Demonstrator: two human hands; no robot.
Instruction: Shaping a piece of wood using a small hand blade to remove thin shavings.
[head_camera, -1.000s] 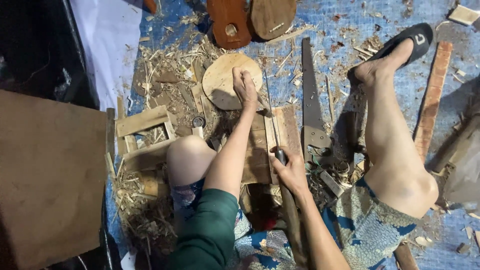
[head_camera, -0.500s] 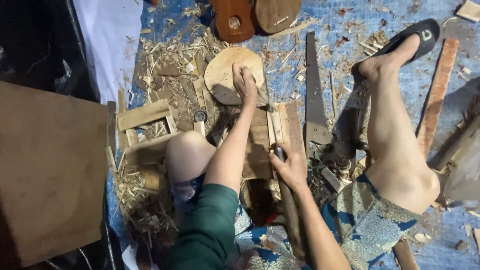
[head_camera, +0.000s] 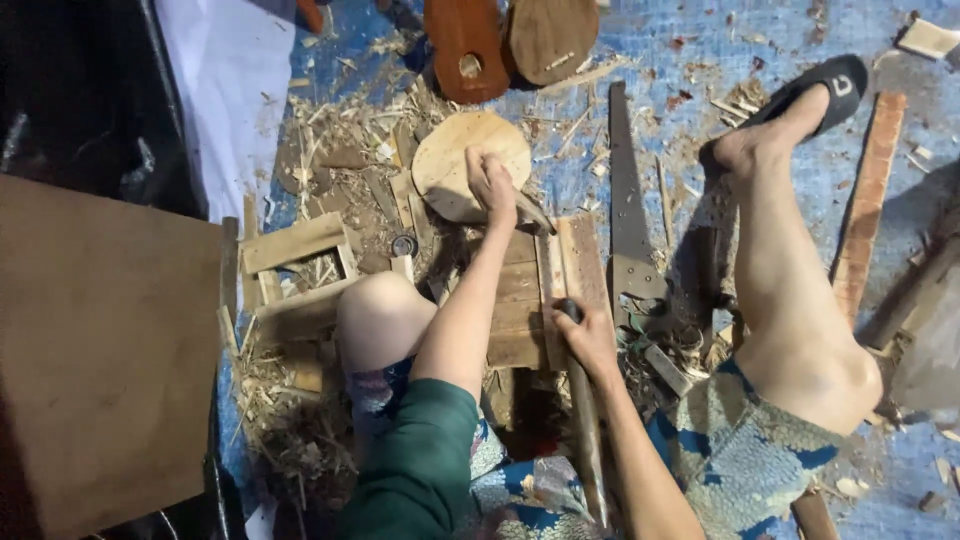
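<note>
**Two hands at a low wooden bench among shavings**

The left hand (head_camera: 492, 185) is closed over the near edge of a pale round wooden disc (head_camera: 455, 160), fingers curled on top of it, pinning it where it overlaps the far end of a small slatted wooden bench (head_camera: 520, 300). A dark pointed piece juts out from under this hand; what it is cannot be told. The right hand (head_camera: 590, 340) is wrapped shut around the upper end of a long wooden handle (head_camera: 585, 440), which runs back toward the body along the bench's right side. Its working end is hidden by the hand.

The person sits on the ground with the bench between the knees, the left knee (head_camera: 380, 320) bent close and the right leg stretched out, which seems to brace the bench and keep the work in reach. A black sandal (head_camera: 825, 85) is on the right foot.

Just right of the bench lies a handsaw (head_camera: 628, 215), blade pointing away. Two darker reddish wooden pieces (head_camera: 500, 40) lie beyond the disc. A small open wooden frame (head_camera: 300, 265) sits to the left, amid shavings on a blue tarp (head_camera: 660, 50).
</note>
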